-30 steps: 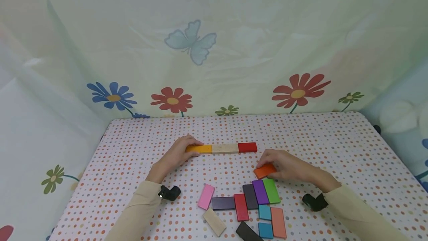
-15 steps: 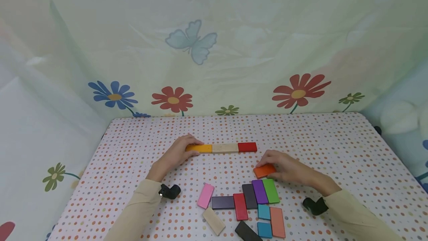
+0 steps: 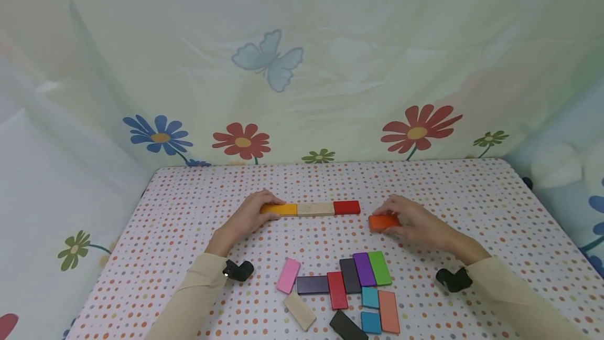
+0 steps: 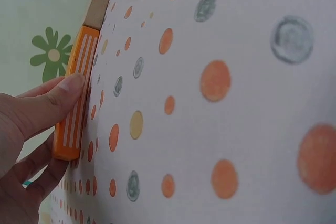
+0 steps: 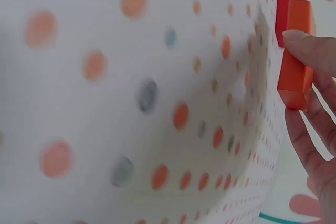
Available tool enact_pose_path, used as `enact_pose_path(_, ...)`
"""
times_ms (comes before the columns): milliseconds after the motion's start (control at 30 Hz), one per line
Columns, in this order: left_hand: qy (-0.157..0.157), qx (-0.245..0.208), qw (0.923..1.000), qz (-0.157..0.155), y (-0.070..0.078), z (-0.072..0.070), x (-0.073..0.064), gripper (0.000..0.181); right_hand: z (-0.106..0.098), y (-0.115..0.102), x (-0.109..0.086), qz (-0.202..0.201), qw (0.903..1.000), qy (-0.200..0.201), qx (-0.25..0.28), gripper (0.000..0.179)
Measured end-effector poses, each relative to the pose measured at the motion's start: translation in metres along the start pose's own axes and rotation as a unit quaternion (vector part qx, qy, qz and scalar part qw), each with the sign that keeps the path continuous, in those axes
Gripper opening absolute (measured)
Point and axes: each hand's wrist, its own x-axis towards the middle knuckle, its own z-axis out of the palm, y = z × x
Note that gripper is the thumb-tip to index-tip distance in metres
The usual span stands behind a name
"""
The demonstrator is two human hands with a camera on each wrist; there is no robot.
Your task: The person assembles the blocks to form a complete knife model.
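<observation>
A row of flat blocks lies across the table: a yellow-orange block [image 3: 285, 210] at the left, a plain wood block [image 3: 315, 209] in the middle and a red block [image 3: 346, 207] at the right. My left hand [image 3: 248, 219] grips the left end of the yellow-orange block, thumb on its striped near side in the left wrist view. An orange block [image 3: 381, 222] is pinched between thumb and fingers of my right hand [image 3: 415, 224]. It is just right of the red block and slightly nearer to me, with a gap between them in the head view.
Nearer to me lies a loose cluster of blocks, among them a pink block [image 3: 288, 275], a purple block [image 3: 364, 269], a green block [image 3: 379, 268] and a salmon block [image 3: 389, 311]. A dotted cloth [image 3: 189, 193] covers the table, and a flowered curtain [image 3: 340, 77] hangs behind it.
My right hand has moved the orange block away from me and to the right, turning it closer in line with the row. The left hand stays on the yellow-orange block.
</observation>
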Motion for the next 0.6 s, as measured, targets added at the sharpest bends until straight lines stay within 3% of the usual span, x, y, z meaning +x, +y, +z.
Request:
enact_pose_path(167,-0.004,-0.005,1.0,-0.007,-0.002,0.0,0.0,0.032,-0.002,0.008,0.01,0.01,0.9997,0.022,-0.005,0.039)
enact_pose_path(600,-0.006,-0.008,0.9999,-0.01,-0.002,0.0,0.002,0.032,0.007,0.017,0.041,0.018,0.9996,0.021,0.001,0.035)
